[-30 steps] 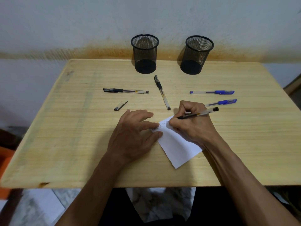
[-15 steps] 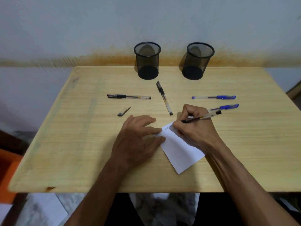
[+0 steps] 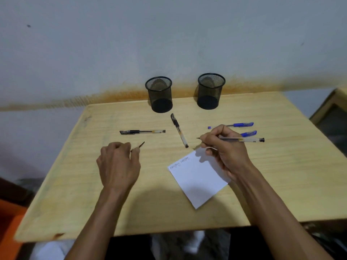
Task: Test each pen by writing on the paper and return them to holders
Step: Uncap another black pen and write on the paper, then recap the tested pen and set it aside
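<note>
Pens (image 3: pixel 179 130) strewn before both holders (image 3: pixel 159 94), bare table (image 3: pixel 281 166) at right

Pale wall (image 3: pixel 169 34) (rust-stained low) behind wooden table (image 3: pixel 281 184)

The scene is lit evenly and rather dimly from above, and no glare is seen on the table (image 3: pixel 281 175). Soft shadows are cast toward the viewer beneath the left hand (image 3: pixel 118 166) and the right hand (image 3: pixel 225 152), the latter falling across the paper (image 3: pixel 199 181). Slight motion blur is shown throughout. Straight table edges are bowed by wide-angle distortion, and the corners are darkened.
</note>
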Available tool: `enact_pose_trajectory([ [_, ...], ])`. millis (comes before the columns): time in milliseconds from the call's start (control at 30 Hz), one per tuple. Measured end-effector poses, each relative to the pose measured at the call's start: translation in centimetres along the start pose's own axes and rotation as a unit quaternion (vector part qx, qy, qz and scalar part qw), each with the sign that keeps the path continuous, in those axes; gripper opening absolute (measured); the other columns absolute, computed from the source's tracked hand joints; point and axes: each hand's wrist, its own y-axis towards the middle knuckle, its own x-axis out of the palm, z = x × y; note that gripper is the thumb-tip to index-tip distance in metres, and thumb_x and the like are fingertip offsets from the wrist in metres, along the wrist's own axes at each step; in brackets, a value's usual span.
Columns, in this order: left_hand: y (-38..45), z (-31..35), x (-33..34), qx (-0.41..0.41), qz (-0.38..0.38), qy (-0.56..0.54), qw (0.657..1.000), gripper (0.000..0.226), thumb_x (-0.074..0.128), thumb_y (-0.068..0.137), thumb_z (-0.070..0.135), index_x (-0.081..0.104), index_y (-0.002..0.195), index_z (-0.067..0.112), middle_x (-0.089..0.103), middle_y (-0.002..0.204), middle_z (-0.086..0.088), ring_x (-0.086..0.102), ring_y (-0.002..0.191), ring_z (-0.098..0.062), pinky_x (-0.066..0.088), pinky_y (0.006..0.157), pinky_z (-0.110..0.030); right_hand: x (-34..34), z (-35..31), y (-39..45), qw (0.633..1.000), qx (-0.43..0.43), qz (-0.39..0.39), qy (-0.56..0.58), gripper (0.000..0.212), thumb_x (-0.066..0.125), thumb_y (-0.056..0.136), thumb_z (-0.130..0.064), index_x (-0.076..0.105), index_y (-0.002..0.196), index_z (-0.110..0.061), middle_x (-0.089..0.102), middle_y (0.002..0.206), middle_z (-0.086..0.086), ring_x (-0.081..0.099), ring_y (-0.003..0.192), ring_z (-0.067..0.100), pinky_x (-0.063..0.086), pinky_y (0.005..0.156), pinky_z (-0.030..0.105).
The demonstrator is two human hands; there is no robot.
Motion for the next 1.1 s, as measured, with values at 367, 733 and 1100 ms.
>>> enact_pose_trajectory([
  [367,-2.6,2.9,-0.9,0.029,-0.008,-0.244,0.969,0.007,0.070,0.089,0.022,0.075,0.093,0.021,0.071,0.095,0.008,0.063,0.095,-0.013,0.045,0.083,-0.021,-1.3,-1.1,-3.9,0.994,-0.040,0.005,-0.105,0.012,0.082,0.079,0.000,0.073,0.083,-0.007,0.079,0.083,0.009,0.077,0.079,0.023,0.058,0.059,0.026],
  [733,-4.1,6.1,-1.1,0.161,-0.074,-0.339,0.924,0.016,0.071,0.089,0.009,0.074,0.096,0.024,0.072,0.098,0.011,0.066,0.097,-0.007,0.049,0.083,-0.017,-1.3,-1.7,-4.1,0.959,-0.115,-0.001,-0.261,0.011,0.086,0.075,-0.033,0.080,0.082,-0.026,0.067,0.122,-0.015,0.060,0.114,-0.007,0.053,0.091,0.028],
  [1100,-4.1,5.8,-1.1,0.197,-0.105,-0.354,0.908,0.011,0.067,0.088,0.019,0.075,0.096,0.023,0.072,0.094,0.013,0.067,0.099,-0.014,0.052,0.086,-0.032,-0.5,-0.7,-3.9,0.957,-0.097,-0.016,-0.273,0.012,0.088,0.074,-0.032,0.081,0.083,-0.028,0.070,0.116,-0.016,0.062,0.111,-0.006,0.055,0.092,0.032],
])
